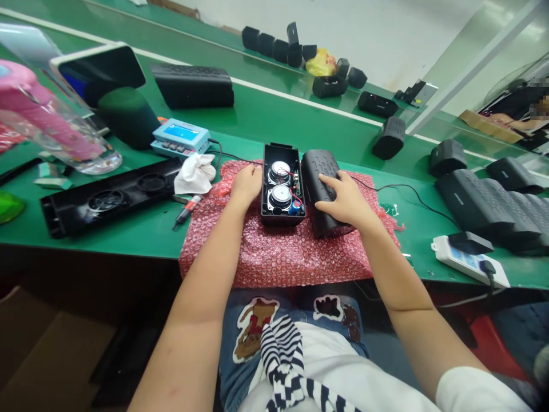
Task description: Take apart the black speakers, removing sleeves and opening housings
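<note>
An open black speaker housing (283,219) lies on pink bubble wrap (274,266), showing two round silver drivers (281,195), red wires and a blue part (295,206). My left hand (247,186) is at the housing's left side, fingers against its edge, fingertips partly hidden. Right beside the housing lies a black speaker shell (319,166) with a patterned surface. My right hand (343,200) rests on this shell, its thumb and fingers spread across the top and right side.
Left on the green bench (128,237) are a long black panel (81,209), white cloth (195,174), a marker-like tool (187,212), a blue device (182,134) and a pink bottle (55,114). At right are a power strip (467,263), a cable and several speakers (476,200).
</note>
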{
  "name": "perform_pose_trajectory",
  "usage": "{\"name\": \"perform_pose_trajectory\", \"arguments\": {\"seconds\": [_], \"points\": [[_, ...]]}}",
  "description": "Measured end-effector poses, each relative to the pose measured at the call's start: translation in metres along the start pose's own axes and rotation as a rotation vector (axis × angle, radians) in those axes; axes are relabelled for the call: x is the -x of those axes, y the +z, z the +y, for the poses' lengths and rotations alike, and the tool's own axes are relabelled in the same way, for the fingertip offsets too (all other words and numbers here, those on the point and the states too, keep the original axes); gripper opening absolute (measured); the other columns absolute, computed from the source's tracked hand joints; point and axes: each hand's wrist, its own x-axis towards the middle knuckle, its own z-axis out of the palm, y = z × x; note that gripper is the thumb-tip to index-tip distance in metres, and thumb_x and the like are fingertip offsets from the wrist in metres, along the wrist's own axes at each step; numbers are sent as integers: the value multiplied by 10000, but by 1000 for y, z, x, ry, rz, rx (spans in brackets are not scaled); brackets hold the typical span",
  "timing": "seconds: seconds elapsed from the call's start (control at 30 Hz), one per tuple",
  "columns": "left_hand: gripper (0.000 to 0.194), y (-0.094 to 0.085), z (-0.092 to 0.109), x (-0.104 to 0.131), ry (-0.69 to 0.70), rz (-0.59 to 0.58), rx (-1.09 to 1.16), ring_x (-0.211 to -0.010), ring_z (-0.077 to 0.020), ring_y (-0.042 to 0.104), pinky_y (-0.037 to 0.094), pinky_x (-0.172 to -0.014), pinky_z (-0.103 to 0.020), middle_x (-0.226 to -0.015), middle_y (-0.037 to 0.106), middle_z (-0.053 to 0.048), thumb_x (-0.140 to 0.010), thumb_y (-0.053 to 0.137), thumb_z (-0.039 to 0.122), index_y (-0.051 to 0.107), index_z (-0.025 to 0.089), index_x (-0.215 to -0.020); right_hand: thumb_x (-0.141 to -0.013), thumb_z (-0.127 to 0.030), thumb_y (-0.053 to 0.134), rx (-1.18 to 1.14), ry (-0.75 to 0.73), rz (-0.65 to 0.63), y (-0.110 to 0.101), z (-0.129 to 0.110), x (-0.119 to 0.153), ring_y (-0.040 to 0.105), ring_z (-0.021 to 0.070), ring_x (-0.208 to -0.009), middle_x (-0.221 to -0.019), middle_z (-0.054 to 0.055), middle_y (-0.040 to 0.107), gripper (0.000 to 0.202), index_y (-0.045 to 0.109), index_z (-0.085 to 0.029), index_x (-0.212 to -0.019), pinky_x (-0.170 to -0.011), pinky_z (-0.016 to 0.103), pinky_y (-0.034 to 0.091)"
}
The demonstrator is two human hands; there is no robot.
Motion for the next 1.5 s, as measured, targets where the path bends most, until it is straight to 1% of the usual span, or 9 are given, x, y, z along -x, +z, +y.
{"name": "perform_pose_trajectory", "arguments": {"seconds": [0.3, 0.9, 1.1, 1.2, 1.3, 1.33, 1.4, 1.47, 1.5], "points": [[412, -1, 0, -1, 2, -11, -6, -1037, -315, 622, 454, -894, -387, -1091, 707, -173, -945, 315, 356, 669, 146, -938, -707, -306, 711, 4, -7, 27, 0, 0, -1, 398, 421, -1373, -1471, 191, 407, 743, 546, -174, -1419, -1129, 562, 342], [445, 0, 1, -1, 3, -17, -35, -1101, -326, 618, 449, -935, -404, -1160, 688, -202, -948, 301, 342, 670, 106, -1027, -735, -303, 707, 38, 4, 19, 3, -3, 0, 378, 423, -1388, -1506, 217, 349, 751, 511, -161, -1445, -1162, 533, 306], [443, 1, -1, -2, 5, -12, -38, -1098, -302, 622, 446, -943, -384, -1161, 690, -184, -957, 297, 343, 672, 117, -1026, -763, -331, 674, 57, 26, 35, 11, -6, 4, 300, 440, -1429, -1548, 202, 296, 750, 470, -204, -1474, -1106, 604, 350], [436, 2, -2, -3, 6, -9, -33, -1088, -297, 623, 449, -934, -383, -1147, 696, -173, -958, 301, 345, 674, 126, -1015, -808, -372, 645, 99, 49, -51, 6, -11, 5, 210, 468, -1458, -1585, 219, 215, 786, 372, -200, -1525, -1089, 678, 315], [435, 2, -2, -4, 8, -5, -27, -1085, -304, 622, 449, -929, -388, -1145, 697, -178, -958, 304, 341, 678, 125, -1008, -893, -521, 540, 108, 34, -171, -17, -13, 0, 102, 484, -1481, -1604, 225, 179, 767, 318, -182, -1544, -1088, 742, 236], [433, 2, -2, -4, 7, -4, -25, -1083, -305, 622, 448, -928, -388, -1146, 697, -179, -958, 306, 340, 679, 125, -1005, -919, -558, 484, 106, 12, -156, -28, -12, -4, 63, 469, -1490, -1615, 208, 166, 754, 304, -182, -1548, -1102, 741, 205], [426, 2, -2, -4, 6, -4, -20, -1082, -306, 622, 447, -928, -389, -1149, 698, -180, -956, 315, 338, 681, 124, -997, -961, -575, 379, 106, -52, -20, -45, -8, -15, -26, 411, -1510, -1641, 153, 115, 727, 244, -195, -1566, -1139, 705, 161], [418, 2, -2, -4, 6, -4, -12, -1078, -307, 623, 446, -925, -388, -1148, 698, -184, -954, 323, 335, 680, 121, -988, -984, -571, 302, 121, -111, 130, -50, -3, -30, -95, 358, -1515, -1655, 114, 57, 721, 154, -201, -1584, -1160, 674, 136], [415, 2, -2, -3, 7, -2, -8, -1072, -306, 624, 447, -920, -387, -1143, 699, -185, -954, 325, 332, 680, 119, -980, -988, -576, 270, 135, -131, 150, -47, -1, -38, -108, 346, -1515, -1657, 109, 52, 723, 131, -196, -1586, -1163, 671, 131]]}}
